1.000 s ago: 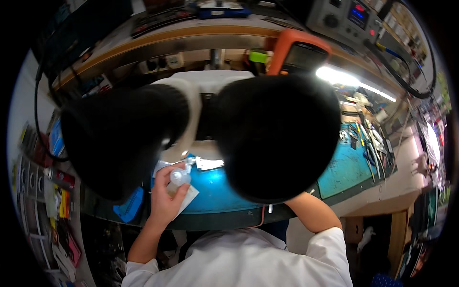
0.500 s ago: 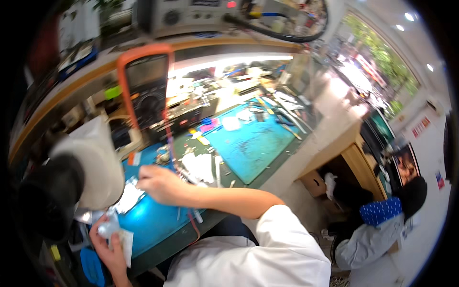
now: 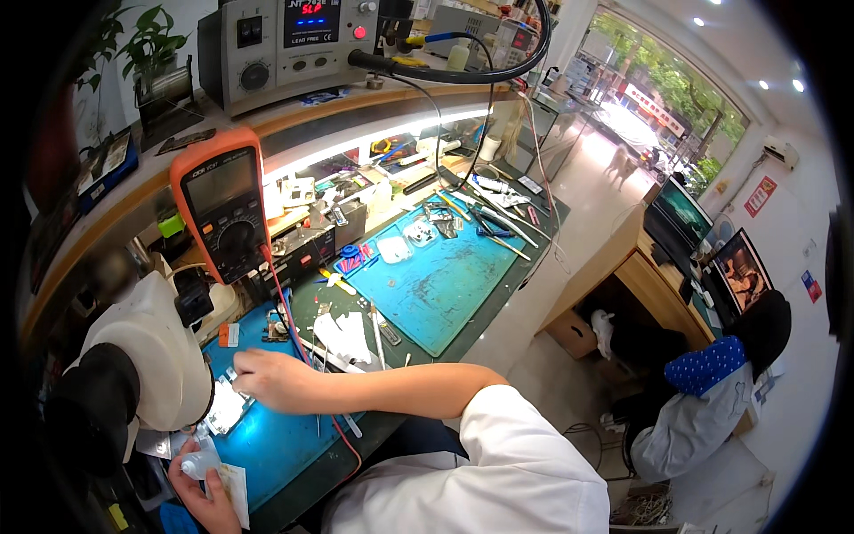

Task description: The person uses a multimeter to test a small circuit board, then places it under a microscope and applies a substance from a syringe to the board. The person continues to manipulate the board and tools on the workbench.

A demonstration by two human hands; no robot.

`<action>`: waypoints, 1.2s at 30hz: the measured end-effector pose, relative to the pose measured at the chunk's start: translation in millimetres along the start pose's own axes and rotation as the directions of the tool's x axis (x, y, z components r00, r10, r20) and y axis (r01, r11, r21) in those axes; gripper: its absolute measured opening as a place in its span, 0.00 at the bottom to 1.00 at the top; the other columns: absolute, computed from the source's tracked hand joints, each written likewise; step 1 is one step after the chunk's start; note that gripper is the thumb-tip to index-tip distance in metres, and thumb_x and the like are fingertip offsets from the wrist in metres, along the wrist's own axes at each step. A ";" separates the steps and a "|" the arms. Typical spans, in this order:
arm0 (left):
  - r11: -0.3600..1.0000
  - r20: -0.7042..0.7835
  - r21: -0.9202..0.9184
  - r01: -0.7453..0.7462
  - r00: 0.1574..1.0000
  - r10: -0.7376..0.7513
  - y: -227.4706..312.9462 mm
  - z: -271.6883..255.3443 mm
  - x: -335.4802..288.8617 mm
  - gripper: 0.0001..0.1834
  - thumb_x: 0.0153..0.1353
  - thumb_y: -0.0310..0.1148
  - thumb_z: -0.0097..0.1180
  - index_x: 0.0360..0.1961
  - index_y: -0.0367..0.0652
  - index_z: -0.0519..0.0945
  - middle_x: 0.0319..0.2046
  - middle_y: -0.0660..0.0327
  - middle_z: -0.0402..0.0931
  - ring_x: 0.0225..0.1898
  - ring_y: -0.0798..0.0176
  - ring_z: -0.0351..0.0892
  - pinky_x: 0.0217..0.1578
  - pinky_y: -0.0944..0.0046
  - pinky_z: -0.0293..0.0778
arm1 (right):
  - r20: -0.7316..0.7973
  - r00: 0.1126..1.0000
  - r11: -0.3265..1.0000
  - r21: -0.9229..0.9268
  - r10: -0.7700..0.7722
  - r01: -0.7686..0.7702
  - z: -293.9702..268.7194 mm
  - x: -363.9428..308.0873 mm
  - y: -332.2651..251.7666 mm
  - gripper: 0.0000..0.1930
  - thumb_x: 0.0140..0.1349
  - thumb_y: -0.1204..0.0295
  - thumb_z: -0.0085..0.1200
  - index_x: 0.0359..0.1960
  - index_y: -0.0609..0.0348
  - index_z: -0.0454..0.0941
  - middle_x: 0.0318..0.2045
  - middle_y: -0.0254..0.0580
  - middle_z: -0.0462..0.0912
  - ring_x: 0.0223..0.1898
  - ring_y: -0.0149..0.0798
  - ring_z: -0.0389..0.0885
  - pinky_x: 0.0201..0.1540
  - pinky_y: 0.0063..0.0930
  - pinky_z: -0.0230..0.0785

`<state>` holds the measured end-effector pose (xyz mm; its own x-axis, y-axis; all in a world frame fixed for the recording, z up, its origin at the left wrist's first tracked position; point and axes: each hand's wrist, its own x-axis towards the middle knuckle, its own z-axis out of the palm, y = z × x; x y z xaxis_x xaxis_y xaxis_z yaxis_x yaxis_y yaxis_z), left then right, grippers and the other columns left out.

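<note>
At the lower left, my left hand is closed around a small translucent plastic bottle. A pale flat card or pad lies against the same hand, beside the thumb. My right hand reaches across the blue mat, fingers bent and pressed together over a bright silver-white flat part. Anything in those fingertips is hidden or too small to make out. A white microscope with a black eyepiece overhangs the left side, next to both hands.
An orange multimeter leans at the shelf, its red lead trailing down past my right forearm. White tissue and several tools lie near a second blue mat. A soldering station sits above. Another person sits at right.
The view has shifted and become sharper, with the bench appearing further left. My right hand stays over the flat part, and my left hand still grips the bottle.
</note>
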<state>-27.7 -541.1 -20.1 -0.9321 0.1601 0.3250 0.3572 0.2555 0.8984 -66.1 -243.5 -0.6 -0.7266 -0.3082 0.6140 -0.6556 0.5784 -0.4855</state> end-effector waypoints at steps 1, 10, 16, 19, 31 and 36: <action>1.000 -0.003 -0.004 -0.001 1.000 0.001 -0.1 -0.5 -0.5 0.27 0.66 0.22 0.48 0.66 0.34 0.60 0.64 0.45 0.68 0.67 0.49 0.67 0.68 0.51 0.61 | 0.019 1.000 1.000 0.009 -0.003 0.003 -0.9 -0.8 -3.2 0.01 0.53 0.80 0.57 0.27 0.62 0.80 0.35 0.43 0.73 0.44 0.46 0.76 0.46 0.37 0.72; 0.999 -0.001 -0.047 0.004 1.000 -0.004 -5.2 -1.6 -0.1 0.26 0.67 0.22 0.50 0.65 0.35 0.60 0.65 0.46 0.67 0.67 0.50 0.67 0.68 0.52 0.61 | 0.025 0.999 1.000 -0.019 -0.024 0.024 -4.6 -1.4 2.2 0.04 0.56 0.80 0.57 0.33 0.62 0.80 0.34 0.43 0.71 0.42 0.46 0.75 0.45 0.36 0.71; 0.998 -0.015 -0.056 -0.004 1.000 0.003 -5.7 -1.1 0.1 0.26 0.68 0.25 0.50 0.65 0.35 0.60 0.65 0.47 0.67 0.66 0.51 0.67 0.68 0.52 0.62 | 0.019 0.999 0.999 -0.033 -0.027 0.028 -5.5 -2.4 2.2 0.04 0.56 0.79 0.57 0.33 0.61 0.80 0.34 0.43 0.71 0.41 0.46 0.75 0.45 0.36 0.71; 0.998 -0.016 -0.068 -0.009 1.000 0.008 -9.3 -1.9 -1.1 0.26 0.68 0.25 0.51 0.65 0.35 0.60 0.65 0.47 0.67 0.66 0.50 0.67 0.68 0.51 0.61 | 0.062 0.997 0.998 -0.043 -0.037 0.040 -7.3 -2.3 -2.3 0.04 0.56 0.79 0.57 0.34 0.61 0.81 0.33 0.42 0.71 0.40 0.46 0.75 0.44 0.36 0.71; 1.000 -0.033 0.013 -0.020 0.999 0.020 -4.2 -5.4 0.0 0.26 0.68 0.26 0.51 0.65 0.35 0.61 0.65 0.47 0.68 0.66 0.52 0.68 0.66 0.54 0.63 | 0.060 0.998 0.999 -0.040 0.009 -0.007 -5.2 -3.3 -1.1 0.04 0.56 0.78 0.55 0.31 0.61 0.82 0.35 0.44 0.72 0.44 0.46 0.75 0.48 0.36 0.71; 0.997 -0.021 0.034 -0.067 0.997 0.068 -1.2 -2.8 2.2 0.26 0.69 0.27 0.52 0.66 0.35 0.61 0.63 0.48 0.69 0.64 0.52 0.69 0.66 0.54 0.63 | 0.011 0.999 0.997 -0.070 0.041 -0.040 -3.4 -2.7 -3.5 0.02 0.54 0.79 0.55 0.29 0.61 0.80 0.36 0.44 0.72 0.45 0.46 0.75 0.49 0.36 0.71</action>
<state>-30.4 -543.7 -19.6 -0.9068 0.1567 0.3914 0.4207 0.2768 0.8639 -61.1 -242.1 1.5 -0.7548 -0.2925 0.5871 -0.6102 0.6414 -0.4650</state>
